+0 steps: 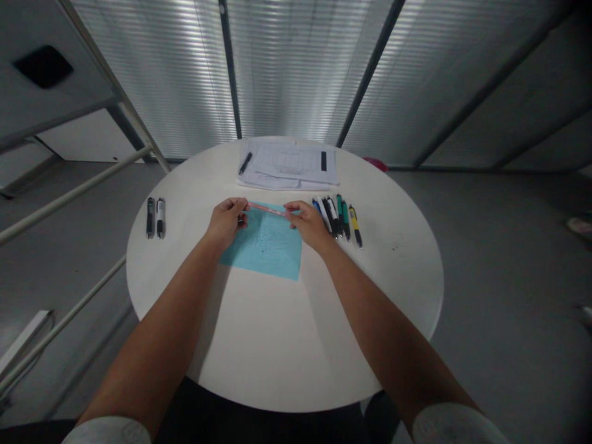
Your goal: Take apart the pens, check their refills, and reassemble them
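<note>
Two hands, left (pixel 226 223) and right (pixel 309 225), hold a pink pen (pixel 267 209) crosswise.

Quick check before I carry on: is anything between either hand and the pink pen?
Nothing visible is. The left hand and right hand are both on the pink pen, one at each end, with no object between them and it. The blue sheet lies beneath the pen, not in the way.

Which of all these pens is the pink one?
The pen held across the blue paper between the left hand and right hand: the only one in the hands, and the only one that looks pink.
</note>
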`<state>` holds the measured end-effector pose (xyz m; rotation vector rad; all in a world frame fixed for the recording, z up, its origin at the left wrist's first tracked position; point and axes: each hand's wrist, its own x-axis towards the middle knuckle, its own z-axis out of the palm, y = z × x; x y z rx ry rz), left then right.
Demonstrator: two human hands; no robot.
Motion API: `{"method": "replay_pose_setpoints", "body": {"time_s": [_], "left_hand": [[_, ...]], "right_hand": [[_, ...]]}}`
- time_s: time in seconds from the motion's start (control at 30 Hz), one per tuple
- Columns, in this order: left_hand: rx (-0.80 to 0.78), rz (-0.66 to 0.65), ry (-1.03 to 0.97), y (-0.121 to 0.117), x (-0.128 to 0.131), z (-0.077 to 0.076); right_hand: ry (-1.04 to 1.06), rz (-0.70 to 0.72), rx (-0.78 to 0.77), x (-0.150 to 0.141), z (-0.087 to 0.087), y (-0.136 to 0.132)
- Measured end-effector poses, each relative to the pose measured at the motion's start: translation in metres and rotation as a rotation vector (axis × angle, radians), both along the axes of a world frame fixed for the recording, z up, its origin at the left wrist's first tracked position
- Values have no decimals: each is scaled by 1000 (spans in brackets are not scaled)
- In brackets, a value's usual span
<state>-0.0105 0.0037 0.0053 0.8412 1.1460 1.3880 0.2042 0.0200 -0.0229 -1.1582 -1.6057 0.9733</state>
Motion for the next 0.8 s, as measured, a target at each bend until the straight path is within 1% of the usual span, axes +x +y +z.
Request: {"method": "replay_pose_setpoints", "body": {"time_s": [0.07, 0.17, 0.37, 0.57, 0.63, 0.8], "left_hand": [[5, -1, -8, 0, -1, 0], [-2, -1, -16, 0, -1, 0], [-15, 14, -20, -1, -1, 2], [-12, 10, 3, 0, -1, 0], [-8, 1, -8, 1, -2, -1], [-14, -3, -27, 0, -3, -1]], "right_hand": [[-20, 24, -37, 0, 0, -1], [-70, 41, -38, -2, -2, -1], [-19, -8, 38, -2, -4, 4], [-59, -18, 85, -1, -3, 3], [-49, -9, 63, 0, -2, 1], [-40, 36, -52, -1, 1, -2]]}}
